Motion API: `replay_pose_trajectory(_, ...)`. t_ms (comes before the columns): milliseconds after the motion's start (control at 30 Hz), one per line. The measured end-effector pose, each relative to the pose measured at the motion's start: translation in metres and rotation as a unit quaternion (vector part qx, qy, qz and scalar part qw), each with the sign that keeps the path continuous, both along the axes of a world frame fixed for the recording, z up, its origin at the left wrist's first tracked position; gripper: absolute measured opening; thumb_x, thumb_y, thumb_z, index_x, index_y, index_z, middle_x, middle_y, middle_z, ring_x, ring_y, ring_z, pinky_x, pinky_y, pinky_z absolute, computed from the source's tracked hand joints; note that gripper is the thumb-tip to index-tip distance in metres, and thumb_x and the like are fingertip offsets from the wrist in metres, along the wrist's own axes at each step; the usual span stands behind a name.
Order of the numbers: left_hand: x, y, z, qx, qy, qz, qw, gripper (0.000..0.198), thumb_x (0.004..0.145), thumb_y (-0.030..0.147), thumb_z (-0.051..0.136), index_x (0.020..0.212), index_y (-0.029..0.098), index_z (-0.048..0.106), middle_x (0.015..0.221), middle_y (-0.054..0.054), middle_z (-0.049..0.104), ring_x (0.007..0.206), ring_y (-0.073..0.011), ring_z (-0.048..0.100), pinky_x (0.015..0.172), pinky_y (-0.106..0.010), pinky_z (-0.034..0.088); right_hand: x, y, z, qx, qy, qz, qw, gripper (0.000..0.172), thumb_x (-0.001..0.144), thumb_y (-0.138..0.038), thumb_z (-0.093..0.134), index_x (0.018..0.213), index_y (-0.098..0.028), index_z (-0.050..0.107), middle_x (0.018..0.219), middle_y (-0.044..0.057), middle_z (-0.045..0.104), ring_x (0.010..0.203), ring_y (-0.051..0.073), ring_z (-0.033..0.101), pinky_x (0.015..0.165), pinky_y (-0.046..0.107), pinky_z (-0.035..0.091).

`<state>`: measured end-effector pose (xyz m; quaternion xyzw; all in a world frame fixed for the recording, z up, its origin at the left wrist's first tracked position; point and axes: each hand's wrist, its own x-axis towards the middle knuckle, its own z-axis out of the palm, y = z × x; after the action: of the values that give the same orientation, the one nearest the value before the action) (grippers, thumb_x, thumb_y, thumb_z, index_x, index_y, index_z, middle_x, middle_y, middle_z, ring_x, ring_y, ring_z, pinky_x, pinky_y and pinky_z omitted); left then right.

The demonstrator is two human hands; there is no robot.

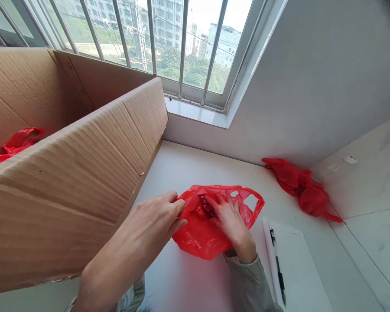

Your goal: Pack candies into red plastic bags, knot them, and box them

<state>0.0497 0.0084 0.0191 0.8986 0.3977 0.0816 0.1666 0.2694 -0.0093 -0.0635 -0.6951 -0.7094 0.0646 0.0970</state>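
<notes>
A red plastic bag (198, 243) stands with its mouth open on the white tabletop (188, 160). My left hand (162, 213) pinches the bag's left rim between thumb and fingers. Inside the mouth is my right hand (230, 222), its fingers spread toward a dark, shiny red packet (208, 208) and the bag's inner wall. The packet is partly covered by the bag and fingers, so its kind cannot be made out. One handle loop of the bag sticks out to the right of my right hand.
A large open cardboard box (94, 173) fills the left side, with red plastic (22, 141) inside. Against the wall lies a knotted red bag (299, 184). A white board or pad (299, 268) with a black pen (279, 277) lies at right. Behind is a barred window (182, 52).
</notes>
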Motion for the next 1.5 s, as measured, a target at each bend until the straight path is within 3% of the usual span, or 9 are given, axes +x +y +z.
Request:
replay_pose_trajectory(133, -0.004, 0.001, 0.000, -0.022, -0.018, -0.001, 1.000, 0.024, 0.101, 0.028, 0.042, 0.079, 0.022, 0.046, 0.079, 0.004, 0.048, 0.058, -0.0109, 0.045, 0.055, -0.027, 0.027, 0.001, -0.006, -0.001, -0.028, 0.017, 0.020, 0.999, 0.066, 0.079, 0.000, 0.051, 0.136, -0.034, 0.054, 0.135, 0.007, 0.055, 0.133, 0.036, 0.037, 0.110, 0.064, 0.024)
replay_pose_trajectory(300, -0.006, 0.001, -0.003, -0.009, -0.019, 0.005, 1.000, 0.021, 0.103, 0.032, 0.038, 0.087, 0.023, 0.049, 0.089, 0.003, 0.051, 0.065, -0.0126, 0.049, 0.059, -0.028, 0.031, -0.009, -0.001, 0.008, 0.022, 0.029, 0.041, 0.998, 0.034, 0.094, -0.012, 0.046, 0.112, -0.029, 0.070, 0.121, 0.006, 0.061, 0.126, 0.031, 0.042, 0.108, 0.052, 0.035)
replay_pose_trajectory(400, -0.005, 0.000, -0.002, 0.008, -0.004, 0.019, 1.000, 0.021, 0.101, 0.033, 0.042, 0.084, 0.023, 0.048, 0.087, 0.003, 0.050, 0.061, -0.0128, 0.046, 0.057, -0.028, 0.028, -0.020, 0.000, 0.009, 0.024, 0.036, 0.062, 0.997, 0.026, 0.095, -0.015, 0.048, 0.103, -0.024, 0.072, 0.119, 0.007, 0.062, 0.119, 0.028, 0.045, 0.105, 0.045, 0.040)
replay_pose_trajectory(533, -0.003, -0.001, 0.001, 0.015, 0.007, 0.045, 0.999, 0.023, 0.100, 0.031, 0.044, 0.079, 0.022, 0.045, 0.082, 0.003, 0.047, 0.060, -0.0133, 0.045, 0.057, -0.028, 0.028, -0.029, -0.005, 0.004, 0.013, 0.032, 0.076, 0.996, 0.025, 0.094, -0.014, 0.051, 0.106, -0.023, 0.071, 0.125, 0.009, 0.059, 0.123, 0.029, 0.042, 0.107, 0.046, 0.039)
replay_pose_trajectory(700, -0.010, 0.003, -0.002, 0.013, 0.017, 0.052, 0.998, 0.022, 0.101, 0.039, 0.042, 0.086, 0.024, 0.048, 0.089, 0.003, 0.049, 0.066, -0.0144, 0.049, 0.059, -0.029, 0.031, -0.020, -0.005, 0.006, 0.024, 0.046, 0.112, 0.992, 0.027, 0.093, -0.015, 0.054, 0.106, -0.030, 0.072, 0.123, 0.004, 0.061, 0.124, 0.028, 0.042, 0.108, 0.044, 0.039)
replay_pose_trajectory(867, -0.015, 0.004, -0.005, 0.016, 0.010, 0.060, 0.998, 0.022, 0.101, 0.042, 0.041, 0.088, 0.025, 0.046, 0.092, 0.003, 0.049, 0.067, -0.0136, 0.048, 0.060, -0.029, 0.032, -0.004, 0.002, 0.007, 0.023, 0.006, 0.025, 0.999, 0.036, 0.095, -0.011, 0.046, 0.121, -0.025, 0.065, 0.123, 0.009, 0.062, 0.124, 0.030, 0.043, 0.102, 0.044, 0.041)
replay_pose_trajectory(1000, -0.008, 0.002, 0.002, 0.010, -0.022, 0.060, 0.998, 0.020, 0.099, 0.039, 0.044, 0.087, 0.024, 0.042, 0.094, 0.003, 0.048, 0.070, -0.0131, 0.049, 0.062, -0.028, 0.034, 0.000, 0.004, 0.001, 0.001, -0.004, 0.004, 1.000, 0.036, 0.091, -0.020, 0.057, 0.127, -0.026, 0.059, 0.122, 0.008, 0.062, 0.121, 0.031, 0.046, 0.102, 0.053, 0.037)
replay_pose_trajectory(1233, -0.003, -0.001, 0.017, 0.017, -0.067, 0.096, 0.993, 0.014, 0.096, 0.025, 0.038, 0.083, 0.022, 0.041, 0.090, 0.001, 0.044, 0.066, -0.0134, 0.048, 0.063, -0.030, 0.038, 0.002, 0.006, -0.008, -0.038, 0.001, 0.006, 0.999, 0.031, 0.084, -0.018, 0.063, 0.114, -0.020, 0.065, 0.125, 0.010, 0.060, 0.126, 0.036, 0.041, 0.102, 0.056, 0.034)
replay_pose_trajectory(1500, -0.014, 0.002, 0.006, -0.002, -0.038, 0.057, 0.998, 0.019, 0.101, 0.036, 0.036, 0.091, 0.025, 0.048, 0.094, 0.001, 0.049, 0.069, -0.0139, 0.052, 0.062, -0.030, 0.038, 0.001, -0.002, 0.006, -0.028, 0.051, 0.035, 0.998, 0.036, 0.091, -0.008, 0.044, 0.111, -0.026, 0.068, 0.119, 0.006, 0.065, 0.120, 0.027, 0.047, 0.101, 0.044, 0.037)
